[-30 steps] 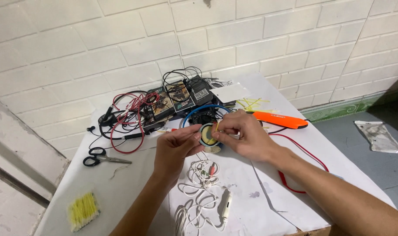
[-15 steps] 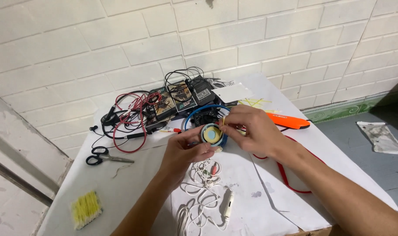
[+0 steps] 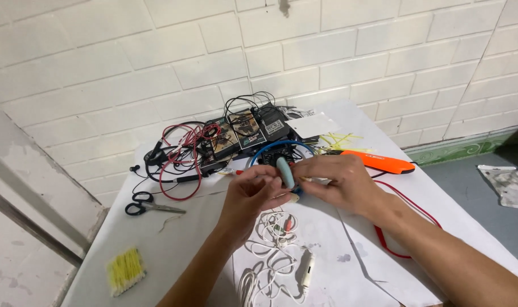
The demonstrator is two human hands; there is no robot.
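Behind your work stands a white brick wall point(image 3: 156, 51), and against it the white table point(image 3: 173, 239) that carries everything, with a strip of grey floor point(image 3: 498, 222) off to your right where a clear plastic bag point(image 3: 509, 185) lies.

At the far side of the table, close to the wall, sits a heap of red and black wires point(image 3: 182, 150) tangled around a row of small dark circuit boards point(image 3: 244, 131). Just right of that heap lies an orange-handled tool point(image 3: 378, 162), and beside it a scatter of thin yellow ties point(image 3: 338, 139). A red cable point(image 3: 407, 210) runs from there along the table under your right forearm.

Nearer you, below your hands, a white earphone cable point(image 3: 276, 256) lies in loose loops, ending in a small white inline control point(image 3: 307, 267). To the left rest black-handled scissors point(image 3: 148, 204), and at the near left edge a bundle of yellow cotton swabs point(image 3: 124, 271).

Your left hand point(image 3: 250, 196) and right hand point(image 3: 338, 182) meet above the middle of the table, just in front of a blue cable loop point(image 3: 281, 146). Between them you hold a small light-blue roll point(image 3: 285, 172), seen edge-on and upright. Your left fingers are curled in and pinching its near side; your right thumb and fingers are pressed together on its far side, along with something thin and pale at the fingertips that is too small to make out. The roll is lifted off the table, directly above the white earphone cable.
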